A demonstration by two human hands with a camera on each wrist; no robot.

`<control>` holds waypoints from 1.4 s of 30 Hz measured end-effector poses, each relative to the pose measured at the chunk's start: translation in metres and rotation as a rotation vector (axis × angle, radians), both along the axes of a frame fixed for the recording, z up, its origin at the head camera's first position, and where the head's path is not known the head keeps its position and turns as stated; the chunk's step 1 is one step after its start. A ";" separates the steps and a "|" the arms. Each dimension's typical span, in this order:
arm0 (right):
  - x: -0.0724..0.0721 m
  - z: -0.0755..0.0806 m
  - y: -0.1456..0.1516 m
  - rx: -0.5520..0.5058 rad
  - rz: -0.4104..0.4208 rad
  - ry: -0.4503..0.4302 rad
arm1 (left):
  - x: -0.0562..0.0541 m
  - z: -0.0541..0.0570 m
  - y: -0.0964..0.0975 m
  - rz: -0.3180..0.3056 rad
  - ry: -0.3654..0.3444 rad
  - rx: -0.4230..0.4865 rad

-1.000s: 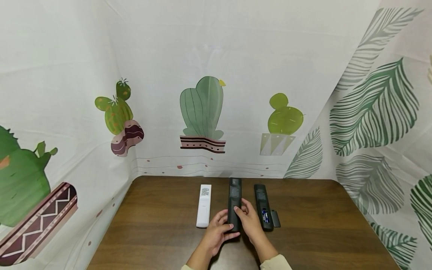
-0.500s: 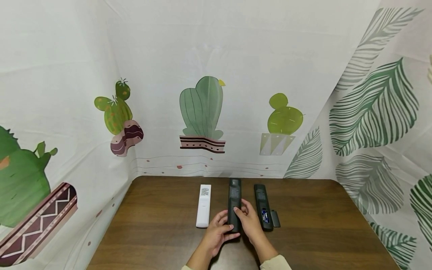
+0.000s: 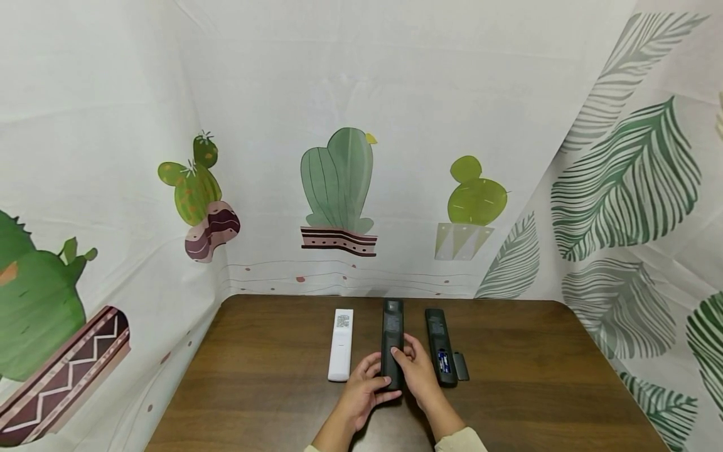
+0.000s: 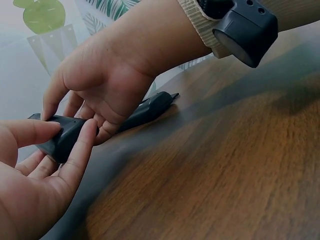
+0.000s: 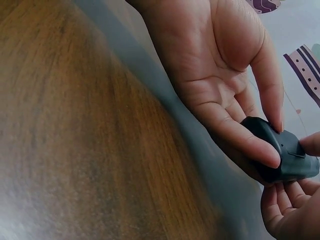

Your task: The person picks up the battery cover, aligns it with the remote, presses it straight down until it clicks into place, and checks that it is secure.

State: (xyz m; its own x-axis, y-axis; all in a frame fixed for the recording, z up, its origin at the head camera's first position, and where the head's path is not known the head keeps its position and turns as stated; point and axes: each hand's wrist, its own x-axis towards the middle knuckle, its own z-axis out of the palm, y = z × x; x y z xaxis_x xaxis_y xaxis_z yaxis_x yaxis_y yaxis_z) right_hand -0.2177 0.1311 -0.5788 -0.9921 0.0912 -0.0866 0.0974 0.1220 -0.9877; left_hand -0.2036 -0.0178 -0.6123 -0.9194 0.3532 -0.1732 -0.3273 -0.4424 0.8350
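One dark remote control [image 3: 393,326] is held by the left hand [image 3: 361,388] and the right hand [image 3: 421,375] together above a brown wooden table [image 3: 260,364], its back turned upward and its far end pointed away from the person. Its near end is gripped by the left hand: the thumb is laid on the back, and fingers are curled beneath and around that end, as is shown from the left wrist. The right side is grasped by the right hand, whose thumb is pressed on the back, a little farther up. The held remote is placed between two others. To its left, a white remote control [image 3: 341,345] is laid on the table, with a printed label seen near its far end. To its right, a second dark remote control [image 3: 439,342] is set slightly aslant, and blue batteries [image 3: 444,361] are exposed in its compartment near the close end. Just beside that compartment, on the right, a small dark cover [image 3: 461,366] is laid. Behind the table, a white cloth [image 3: 407,88] is hung, printed with green cacti and leaves. Light-coloured sleeves [image 3: 460,440] are worn on both arms.
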 end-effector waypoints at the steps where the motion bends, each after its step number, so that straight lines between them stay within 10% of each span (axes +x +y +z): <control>1: 0.000 0.000 0.000 0.002 -0.001 -0.001 | 0.000 0.000 0.000 0.000 0.000 0.000; 13: -0.001 0.000 0.001 0.011 -0.006 0.002 | -0.001 0.000 0.001 0.000 -0.001 -0.001; 24: 0.017 0.040 -0.003 -0.024 0.019 0.007 | 0.000 0.000 0.000 -0.002 0.002 -0.006; 42: 0.016 0.039 -0.003 0.002 0.004 0.006 | -0.001 -0.001 0.001 -0.004 0.007 -0.001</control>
State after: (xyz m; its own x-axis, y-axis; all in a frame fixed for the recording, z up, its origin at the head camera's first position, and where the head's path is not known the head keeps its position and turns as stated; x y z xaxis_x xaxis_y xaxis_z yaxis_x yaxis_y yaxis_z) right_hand -0.2012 0.1285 -0.5400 -0.9929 0.0877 -0.0801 0.0907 0.1241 -0.9881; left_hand -0.2050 -0.0171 -0.6133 -0.9191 0.3569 -0.1671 -0.3233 -0.4406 0.8375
